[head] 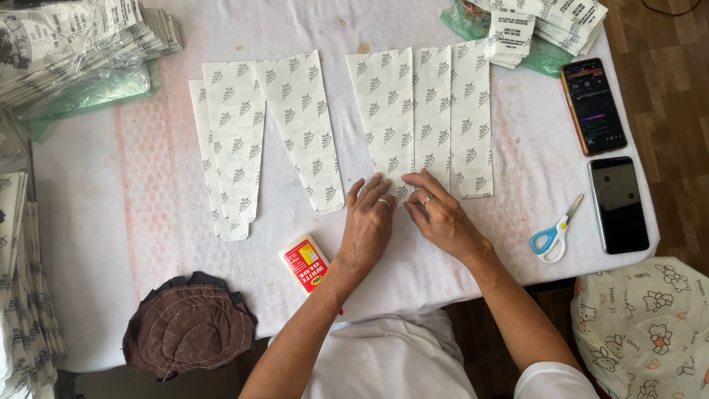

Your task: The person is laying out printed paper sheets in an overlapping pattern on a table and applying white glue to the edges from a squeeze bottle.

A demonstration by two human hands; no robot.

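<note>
Head view
Left hand: our left hand lies flat, palm down, fingers spread and extended toward 12 o'clock. It grips nothing. The fingertips press on the bottom edge of the right group of paper strips. A ring shows on one finger.
Right hand: our right hand is also open and flat, fingers pointing toward 10 o'clock, pressing the same bottom edge. It holds nothing. The two hands lie just beside each other, fingertips nearly meeting. A ring shows here too.
Right group of paper strips: white tapered strips with a printed leaf pattern, laid side by side and overlapping, wide ends at 12 o'clock, narrow ends toward us.
Left group of paper strips: same pattern, fanned and overlapping, at 10 o'clock from our hands, apart from them.
Glue bottle: white with a red label, lying on the table at 8 o'clock from our left hand, near the wrist.
Scissors: blue handles, at 3 o'clock from our right hand.
Phones: one with a lit screen at 2 o'clock; one with a dark screen at 3 o'clock, just beyond the scissors.
Table: covered in white cloth.
Brown stitched fabric piece: at the near edge, at 8 o'clock.
Stacks of printed slips: far right corner, on green plastic.
</note>
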